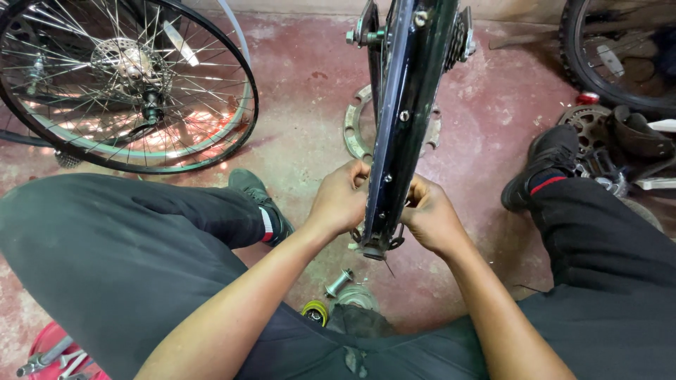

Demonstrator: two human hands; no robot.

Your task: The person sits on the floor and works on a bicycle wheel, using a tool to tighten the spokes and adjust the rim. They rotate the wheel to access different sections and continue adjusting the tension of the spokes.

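Observation:
A black bicycle rim (408, 112) stands on edge between my knees, seen edge-on, with a hub axle and cassette (461, 35) at its top. My left hand (341, 197) grips the rim's left side near its lower end. On the opposite side my right hand (431, 214) pinches the rim at the same height. Both sets of fingers close around the rim wall; what the fingertips hold inside is hidden.
A spoked wheel with a disc rotor (130, 77) lies at the upper left. A flat metal ring (355, 130) rests on the red floor behind the rim. Small parts and a yellow roll (315, 311) sit near my lap. Chainrings (588, 123) and a tyre (612, 56) lie right.

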